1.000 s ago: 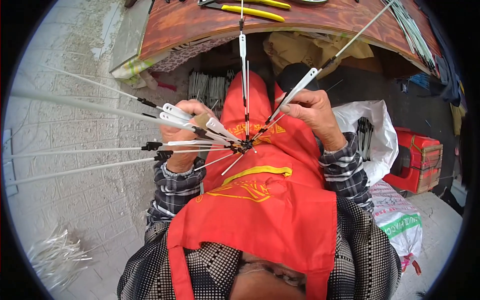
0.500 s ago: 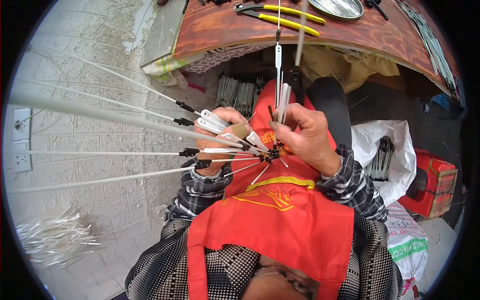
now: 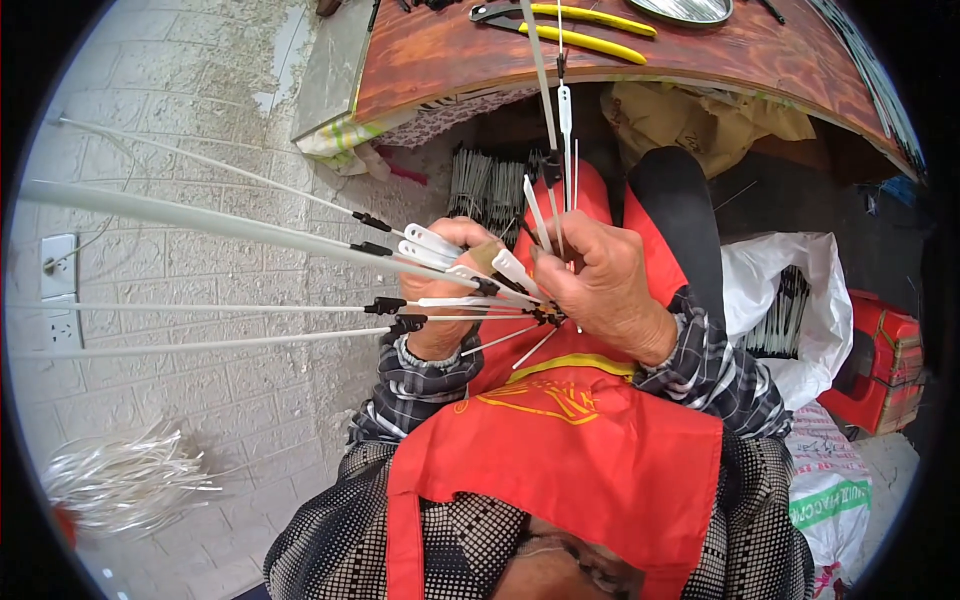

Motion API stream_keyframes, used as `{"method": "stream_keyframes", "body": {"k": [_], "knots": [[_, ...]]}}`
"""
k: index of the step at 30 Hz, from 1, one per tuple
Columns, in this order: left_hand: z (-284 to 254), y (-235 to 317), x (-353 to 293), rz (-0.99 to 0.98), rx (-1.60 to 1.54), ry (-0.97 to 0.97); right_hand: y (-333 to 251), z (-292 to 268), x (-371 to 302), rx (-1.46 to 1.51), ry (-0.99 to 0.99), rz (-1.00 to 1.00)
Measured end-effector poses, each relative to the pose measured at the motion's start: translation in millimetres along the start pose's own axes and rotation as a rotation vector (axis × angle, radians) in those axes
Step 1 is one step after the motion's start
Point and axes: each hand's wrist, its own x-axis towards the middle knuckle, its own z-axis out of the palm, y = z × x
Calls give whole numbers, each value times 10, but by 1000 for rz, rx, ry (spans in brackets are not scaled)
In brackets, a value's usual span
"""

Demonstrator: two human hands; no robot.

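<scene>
Over my lap spreads what looks like an umbrella frame (image 3: 500, 306): thin pale rods with black joints and flat white holed tabs, gathered at a small black hub (image 3: 546, 315). My left hand (image 3: 437, 300) is closed around several of the ribs; a tan wrap (image 3: 486, 257) covers one finger. Just above the hub, my right hand (image 3: 610, 285) pinches upright ribs, with a flat white strip (image 3: 537, 212) rising from its fingertips. Its fingers partly hide where those ribs end. Long rods fan out to the left, and others point up over the table.
Ahead stands a reddish wooden table (image 3: 440, 60) bearing yellow-handled pliers (image 3: 590, 32) and a round metal dish (image 3: 690, 8). Bundled rods (image 3: 490, 188) lie beneath it. On the right are a white sack (image 3: 745, 300) of rods and a red stool (image 3: 885, 365). A white wall (image 3: 220, 230) borders the left.
My right hand has moved slightly left and down, closer to the hub and my left hand. The white strip it pinches has tipped leftward. The whole view has shifted a little.
</scene>
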Motion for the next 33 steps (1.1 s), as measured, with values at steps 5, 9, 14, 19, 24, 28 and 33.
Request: {"method": "stream_keyframes", "body": {"k": [5, 9, 14, 19, 24, 28, 33], "knots": [[-27, -35, 12, 32, -61, -49, 12, 25, 1, -1, 31, -33], [85, 19, -22, 66, -26, 31, 8, 39, -4, -3, 32, -21], [104, -10, -54, 103, -57, 33, 4, 46, -2, -5, 26, -12], [136, 16, -68, 88, -37, 49, 2, 42, 16, -34, 24, -31], [95, -19, -81, 113, 43, 32, 2, 49, 11, -35, 30, -31], [148, -16, -123, 111, 13, 79, 1, 40, 15, -38, 32, -23], [140, -37, -136, 84, -88, 97, 11, 45, 8, -3, 23, 6]]}}
